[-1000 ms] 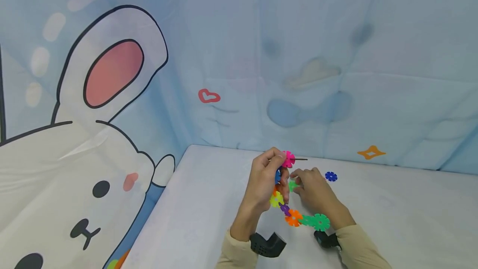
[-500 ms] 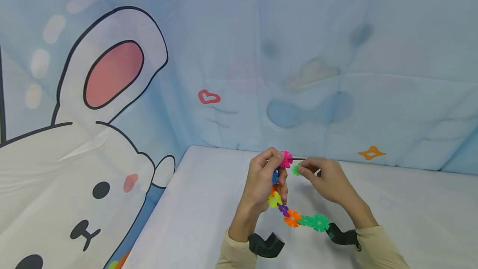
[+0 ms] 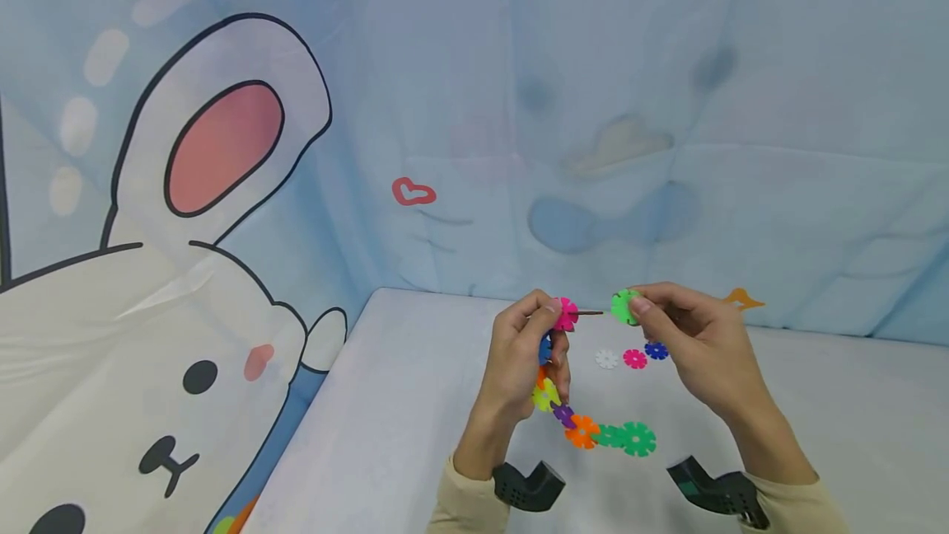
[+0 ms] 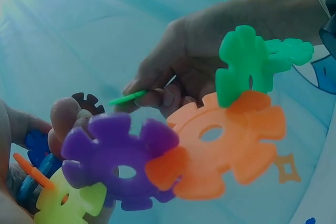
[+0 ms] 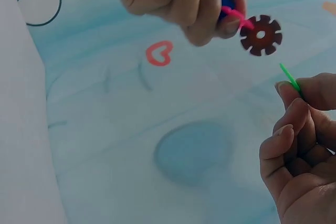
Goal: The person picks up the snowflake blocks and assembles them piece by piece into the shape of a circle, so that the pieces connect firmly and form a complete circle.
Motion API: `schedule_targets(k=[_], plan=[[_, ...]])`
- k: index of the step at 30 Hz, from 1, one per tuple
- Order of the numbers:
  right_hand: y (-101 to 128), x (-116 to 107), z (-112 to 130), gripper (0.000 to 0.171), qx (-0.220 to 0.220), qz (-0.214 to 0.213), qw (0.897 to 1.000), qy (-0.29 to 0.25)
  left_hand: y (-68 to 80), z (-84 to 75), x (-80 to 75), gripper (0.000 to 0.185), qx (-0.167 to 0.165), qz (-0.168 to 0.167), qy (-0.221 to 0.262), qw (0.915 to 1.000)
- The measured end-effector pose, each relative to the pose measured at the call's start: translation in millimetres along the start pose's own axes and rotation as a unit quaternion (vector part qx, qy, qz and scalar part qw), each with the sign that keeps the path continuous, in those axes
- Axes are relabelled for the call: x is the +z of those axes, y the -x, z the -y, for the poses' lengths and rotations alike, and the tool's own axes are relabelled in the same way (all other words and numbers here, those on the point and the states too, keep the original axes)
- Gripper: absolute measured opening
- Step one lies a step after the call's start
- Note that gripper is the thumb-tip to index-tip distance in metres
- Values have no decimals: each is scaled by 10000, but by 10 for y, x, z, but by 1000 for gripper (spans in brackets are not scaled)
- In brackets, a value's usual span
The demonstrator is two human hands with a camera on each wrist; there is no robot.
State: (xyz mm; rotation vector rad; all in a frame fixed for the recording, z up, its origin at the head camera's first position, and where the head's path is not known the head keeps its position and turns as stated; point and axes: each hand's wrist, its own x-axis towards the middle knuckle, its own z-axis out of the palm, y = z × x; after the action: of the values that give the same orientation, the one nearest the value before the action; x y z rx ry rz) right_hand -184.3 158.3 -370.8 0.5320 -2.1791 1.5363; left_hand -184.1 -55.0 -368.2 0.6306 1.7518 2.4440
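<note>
My left hand [image 3: 519,357] pinches a chain of interlocking snowflake discs near its pink disc [image 3: 567,314]. A brown disc [image 5: 270,38] is slotted into the pink one and looks edge-on in the head view. From the hand the chain runs down through blue, orange, yellow [image 3: 545,394], purple [image 4: 118,153], another orange [image 3: 582,432] and green [image 3: 638,438] discs. My right hand [image 3: 708,344] pinches a light green snowflake disc [image 3: 623,306] between thumb and index finger. That disc is a small gap to the right of the brown one, not touching it.
Loose white [image 3: 606,359], pink [image 3: 634,359] and blue [image 3: 656,351] discs lie on the white tabletop [image 3: 415,402] below the right hand. A blue printed cloth [image 3: 474,105] hangs behind the table, with a cartoon rabbit [image 3: 170,336] at the left.
The right hand has picked the light green disc up off the table and raised it rightward to the brown disc's height, uncovering the loose discs. The left hand has hardly moved.
</note>
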Motion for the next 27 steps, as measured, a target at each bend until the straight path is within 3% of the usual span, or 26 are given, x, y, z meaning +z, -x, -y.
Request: schedule_targets(k=[6,13,18,23,27], plan=[[10,7,82,17,-224,61,9996,-137,14,-3,10,29,75,96,46,9999],[30,30,116,17,-193,57,9996,-195,19,-2,18,32,23,163,124,9998],[36,38,130,17,-176,59,9993,-313,16,13,-7,33,-468,335,657,9962],[37,49,160,18,-75,62,9992,-391,2,36,-32,31,-1055,555,1380,9832],[26,55,186,20,-44,124,9991,-398,-7,39,-32,30,-1344,687,1756,9728]])
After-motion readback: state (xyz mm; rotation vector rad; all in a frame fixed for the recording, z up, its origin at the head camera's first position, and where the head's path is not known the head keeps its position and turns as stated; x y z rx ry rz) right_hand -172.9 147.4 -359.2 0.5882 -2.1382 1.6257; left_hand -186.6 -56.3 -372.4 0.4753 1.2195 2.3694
